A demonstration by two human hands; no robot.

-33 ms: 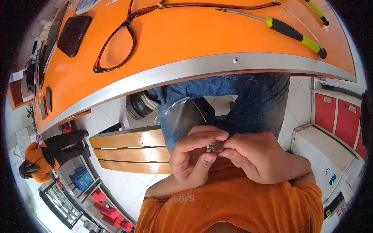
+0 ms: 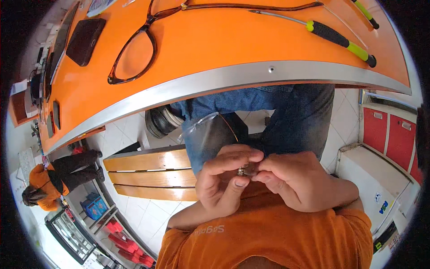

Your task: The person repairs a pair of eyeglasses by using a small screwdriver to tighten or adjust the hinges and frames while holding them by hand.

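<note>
Close in front of my orange shirt, both my hands meet over a pair of eyeglasses. Its clear lens [image 2: 199, 127] and a thin brownish wire part stick out above my left hand, over the jeans. My left hand [image 2: 221, 181] is closed with curled fingers and thumb around the eyeglasses. Between its thumb and index finger shows a small metallic piece [image 2: 243, 171]. Pressed up against that piece, my right hand [image 2: 295, 181] pinches with thumb and fingertips. Its fingers cover whatever they grip, so I cannot make that out.
On the orange table [image 2: 215, 42] lie brown-framed glasses [image 2: 150, 42], a black-and-yellow screwdriver [image 2: 331, 36], another tool [image 2: 366, 13] and a dark phone-like case [image 2: 85, 41]. A wooden bench [image 2: 150, 172] stands to the left, with a person [image 2: 49, 184] beyond it. Red cabinets [image 2: 387, 132] are at right.
</note>
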